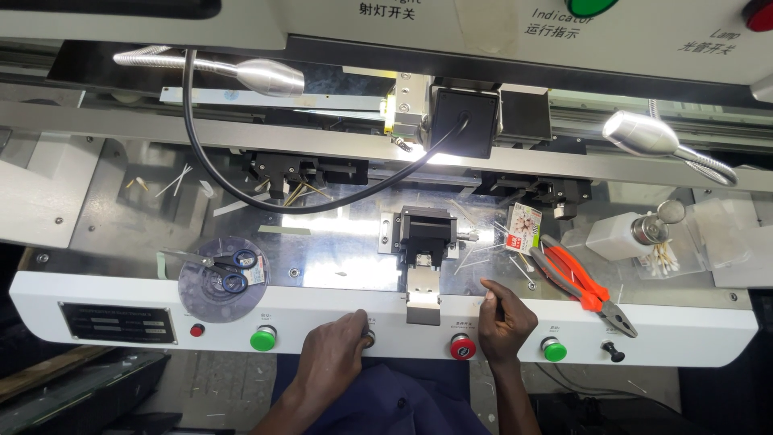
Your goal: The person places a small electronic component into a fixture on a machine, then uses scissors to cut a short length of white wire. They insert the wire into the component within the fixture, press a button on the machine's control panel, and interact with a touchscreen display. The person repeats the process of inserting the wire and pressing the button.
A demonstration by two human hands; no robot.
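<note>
Fingers (pixel 360 328) of the left hand (pixel 334 354) curl closed around a small knob (pixel 369 339) on the white front panel (pixel 105 294) of the machine, between the left green button (pixel 262 338) and the red button (pixel 462 347). The right hand (pixel 506 318) rests at the panel's upper edge, just right of the red button; its fingers are bent inward with the index tip raised toward the metal deck (pixel 338 242), and whether they pinch anything cannot be told — whatever might be between them is too small to see.

Between the two hands, a small grey clamp block (pixel 423 304) sits at the panel's edge, and directly behind it stands a black fixture (pixel 426 235) on the shiny deck. Further right on the panel are a second green button (pixel 554 350) and a black toggle switch (pixel 613 351); far left is a small red button (pixel 197 329).

On the deck, blue-handled scissors (pixel 229 270) lie on a round translucent disc (pixel 216 282) at the left. At the right, orange-handled pliers (pixel 584 286) lie at a slant, with a small printed box (pixel 524 228) just behind them and a white dispenser bottle (pixel 624 235) beside a cluster of cotton swabs (pixel 665 258). Two gooseneck lamps (pixel 270 76) — one at each side — lean over the deck.
</note>
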